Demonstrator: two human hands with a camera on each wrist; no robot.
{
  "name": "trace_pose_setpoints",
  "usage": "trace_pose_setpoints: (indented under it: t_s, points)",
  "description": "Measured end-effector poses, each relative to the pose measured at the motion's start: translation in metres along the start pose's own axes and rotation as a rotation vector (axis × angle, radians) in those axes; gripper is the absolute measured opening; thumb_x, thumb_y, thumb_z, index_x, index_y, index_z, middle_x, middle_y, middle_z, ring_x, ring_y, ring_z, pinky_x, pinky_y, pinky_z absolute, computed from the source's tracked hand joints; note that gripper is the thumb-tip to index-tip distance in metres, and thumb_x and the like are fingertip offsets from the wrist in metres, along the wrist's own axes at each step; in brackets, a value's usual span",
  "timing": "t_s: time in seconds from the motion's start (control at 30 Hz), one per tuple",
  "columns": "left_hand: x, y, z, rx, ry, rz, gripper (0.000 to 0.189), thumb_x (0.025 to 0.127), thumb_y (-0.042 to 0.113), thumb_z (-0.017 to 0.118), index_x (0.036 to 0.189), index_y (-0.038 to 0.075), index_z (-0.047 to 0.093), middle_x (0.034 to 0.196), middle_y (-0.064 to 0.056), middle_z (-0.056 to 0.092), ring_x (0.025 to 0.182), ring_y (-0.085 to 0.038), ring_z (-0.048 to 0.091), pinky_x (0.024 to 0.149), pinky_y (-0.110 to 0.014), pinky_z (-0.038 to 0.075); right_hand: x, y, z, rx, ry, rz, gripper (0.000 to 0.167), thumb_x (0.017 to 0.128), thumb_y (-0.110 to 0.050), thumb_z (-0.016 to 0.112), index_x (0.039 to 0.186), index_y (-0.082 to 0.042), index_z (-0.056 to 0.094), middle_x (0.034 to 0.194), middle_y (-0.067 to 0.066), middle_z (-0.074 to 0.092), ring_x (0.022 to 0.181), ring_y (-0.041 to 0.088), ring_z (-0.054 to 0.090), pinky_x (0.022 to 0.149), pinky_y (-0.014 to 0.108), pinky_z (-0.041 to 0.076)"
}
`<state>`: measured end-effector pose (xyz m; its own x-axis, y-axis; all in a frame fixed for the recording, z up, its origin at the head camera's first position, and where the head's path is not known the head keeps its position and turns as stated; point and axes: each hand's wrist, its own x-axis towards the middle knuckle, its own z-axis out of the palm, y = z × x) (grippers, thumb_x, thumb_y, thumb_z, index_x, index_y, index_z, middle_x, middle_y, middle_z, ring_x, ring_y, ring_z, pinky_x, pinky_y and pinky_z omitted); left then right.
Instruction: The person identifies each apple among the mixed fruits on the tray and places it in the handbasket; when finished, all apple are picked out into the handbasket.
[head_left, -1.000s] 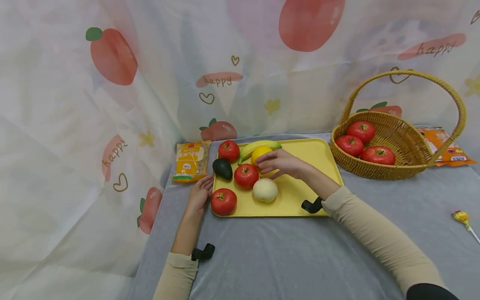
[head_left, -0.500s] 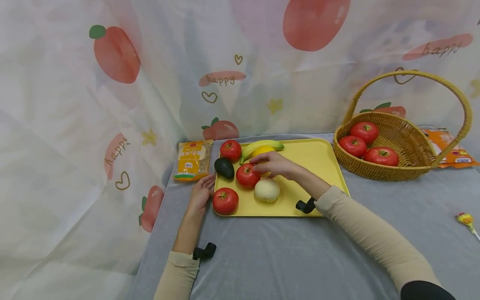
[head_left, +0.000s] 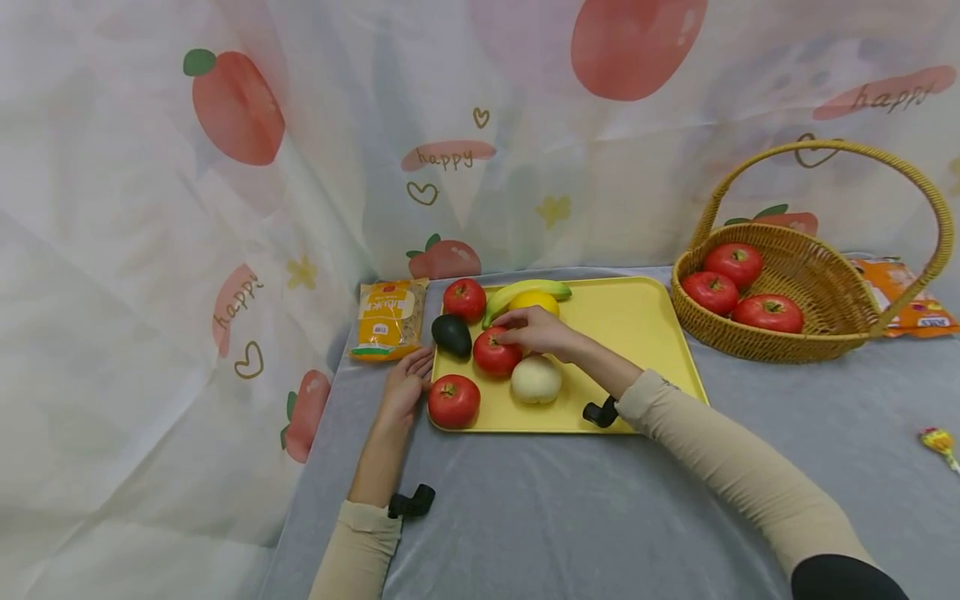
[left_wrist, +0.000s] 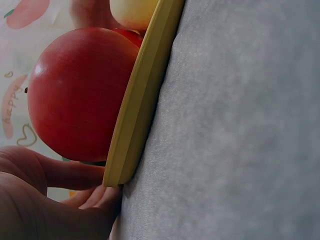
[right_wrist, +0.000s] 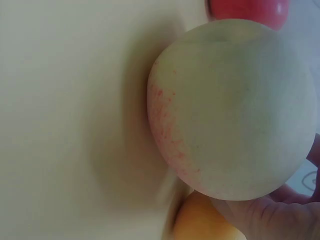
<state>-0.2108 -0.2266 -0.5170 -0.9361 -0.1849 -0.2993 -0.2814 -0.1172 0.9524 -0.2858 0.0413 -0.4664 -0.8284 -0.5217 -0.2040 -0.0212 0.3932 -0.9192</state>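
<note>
On the left part of a yellow tray (head_left: 630,333), my right hand (head_left: 547,333) has its curled fingers on a red apple (head_left: 497,354); its thumb is hidden in the head view. A pale peach (head_left: 536,380), large in the right wrist view, lies just in front of that hand. My left hand (head_left: 405,387) is at the tray's left edge, fingers extended along it. In the left wrist view its thumb (left_wrist: 75,173) touches the tray rim beside another red apple (left_wrist: 82,95). A third apple (head_left: 464,300) and an avocado (head_left: 452,336) are also on the tray.
A banana (head_left: 525,290) and a yellow fruit (head_left: 537,303) lie at the tray's back. Left of it is a grain packet (head_left: 388,319). A wicker basket (head_left: 832,287) with 3 red apples stands right, near an orange packet (head_left: 903,296) and a lollipop (head_left: 937,440).
My right hand has come from beside the yellow fruit down and left onto the middle apple, its fingers curling over it. The left hand has stayed at the tray edge.
</note>
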Motion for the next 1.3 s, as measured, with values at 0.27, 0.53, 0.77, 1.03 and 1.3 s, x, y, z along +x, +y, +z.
trace_pose_setpoints:
  t_s: [0.27,0.53,0.77,1.03,1.3]
  points:
    - [0.000,0.001,0.001,0.004,-0.007,0.001,0.079,0.076,-0.029,0.043,0.150,-0.001,0.051,0.151,-0.020,0.054,0.143,-0.030,0.050,0.119,-0.042,0.038,-0.004,-0.001,-0.002,0.012,0.028,0.021,0.037,0.098,-0.019,0.069,0.133,-0.008,0.070,0.127,0.010,0.068,0.096,0.023,0.058,0.067,0.029,0.050]
    - [-0.001,0.003,0.000,0.000,0.000,-0.004,0.079,0.076,-0.029,0.043,0.149,-0.001,0.052,0.151,-0.018,0.055,0.142,-0.029,0.051,0.119,-0.042,0.039,-0.006,-0.007,-0.003,0.042,0.052,0.034,0.038,0.097,-0.021,0.070,0.133,-0.008,0.070,0.129,0.011,0.068,0.103,0.023,0.061,0.072,0.033,0.059]
    - [0.000,0.001,-0.001,-0.001,0.002,-0.010,0.079,0.075,-0.030,0.044,0.148,-0.001,0.052,0.151,-0.019,0.055,0.142,-0.030,0.051,0.119,-0.042,0.039,-0.011,-0.015,-0.007,0.086,0.049,0.033,0.037,0.097,-0.018,0.069,0.133,-0.008,0.069,0.133,0.015,0.064,0.115,0.030,0.062,0.080,0.048,0.064]
    - [0.001,0.001,-0.001,-0.002,-0.001,-0.009,0.079,0.076,-0.030,0.043,0.149,-0.002,0.051,0.151,-0.020,0.054,0.143,-0.031,0.050,0.119,-0.043,0.039,-0.015,-0.020,-0.012,0.095,0.030,0.028,0.039,0.097,-0.019,0.070,0.134,-0.007,0.068,0.136,0.016,0.062,0.120,0.034,0.060,0.082,0.052,0.063]
    - [0.001,0.001,-0.001,-0.005,0.001,-0.011,0.079,0.075,-0.030,0.043,0.148,-0.001,0.052,0.150,-0.019,0.055,0.142,-0.029,0.051,0.119,-0.042,0.039,-0.021,-0.026,-0.024,0.159,0.018,0.013,0.039,0.096,-0.017,0.070,0.134,-0.007,0.068,0.136,0.016,0.062,0.121,0.035,0.059,0.082,0.054,0.062]
